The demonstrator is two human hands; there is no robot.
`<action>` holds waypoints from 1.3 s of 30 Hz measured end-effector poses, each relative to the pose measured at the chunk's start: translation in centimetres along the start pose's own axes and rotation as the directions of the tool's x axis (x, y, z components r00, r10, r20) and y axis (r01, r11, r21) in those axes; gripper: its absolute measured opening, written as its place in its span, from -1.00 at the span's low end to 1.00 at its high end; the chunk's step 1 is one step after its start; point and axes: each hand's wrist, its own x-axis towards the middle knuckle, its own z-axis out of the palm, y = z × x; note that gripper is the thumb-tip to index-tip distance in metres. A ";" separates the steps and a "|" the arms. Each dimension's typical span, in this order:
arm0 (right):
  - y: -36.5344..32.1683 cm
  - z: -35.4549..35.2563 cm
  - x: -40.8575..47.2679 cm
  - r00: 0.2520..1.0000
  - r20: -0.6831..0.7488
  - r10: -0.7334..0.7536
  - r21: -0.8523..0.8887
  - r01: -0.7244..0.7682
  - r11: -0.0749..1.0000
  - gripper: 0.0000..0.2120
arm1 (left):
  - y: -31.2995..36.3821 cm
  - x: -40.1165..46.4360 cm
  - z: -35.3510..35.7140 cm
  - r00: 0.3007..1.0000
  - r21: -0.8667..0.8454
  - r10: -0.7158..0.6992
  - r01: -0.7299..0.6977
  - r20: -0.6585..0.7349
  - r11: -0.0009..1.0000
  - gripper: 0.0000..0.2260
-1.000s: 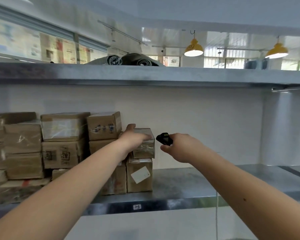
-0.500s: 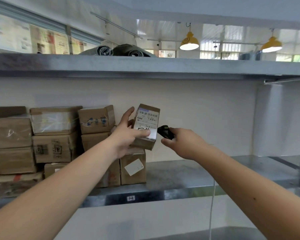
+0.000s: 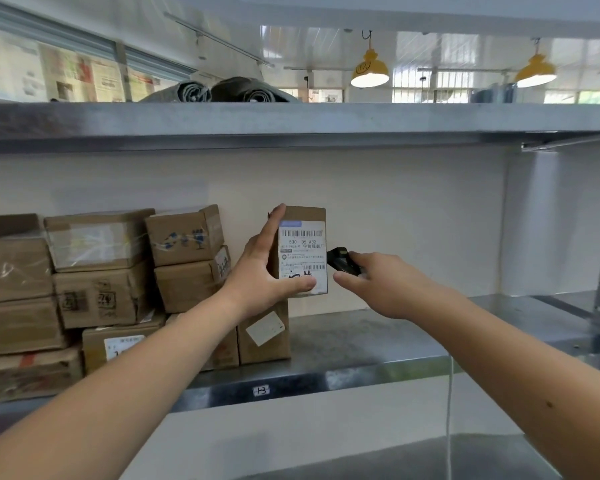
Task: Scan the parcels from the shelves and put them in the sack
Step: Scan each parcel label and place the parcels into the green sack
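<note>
Now parcel in left hand

parcel depot: metal shelves stacked with cartons.

Two grey rolled mats lay on the top shelf near its left end; two yellow pendant lamps (both lit) hung beyond.
</note>
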 end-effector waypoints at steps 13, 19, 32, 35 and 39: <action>-1.1 -1.4 -1.9 0.990 0.090 0.104 0.046 -0.108 0.993 -0.55 | -2.7 3.9 -0.6 0.995 0.163 0.069 -0.057 -0.068 0.985 0.07; -1.5 -1.3 -3.8 0.980 0.176 0.096 -0.021 -0.094 0.995 -0.53 | -4.0 4.3 -0.2 0.996 0.211 0.076 -0.066 -0.040 0.975 0.07; -1.2 -1.7 -6.4 0.977 0.177 0.122 -0.067 -0.112 0.991 -0.50 | -4.5 4.2 0.2 0.995 0.223 0.098 -0.097 0.007 0.970 0.08; -1.1 -1.8 -6.8 0.974 0.183 0.133 -0.086 -0.119 0.989 -0.49 | -4.5 4.2 0.4 0.993 0.230 0.115 -0.117 0.022 0.966 0.08; -0.8 -1.8 -7.5 0.974 0.166 0.155 -0.103 -0.139 0.985 -0.47 | -3.8 4.2 0.6 0.989 0.194 0.145 -0.148 0.031 0.970 0.07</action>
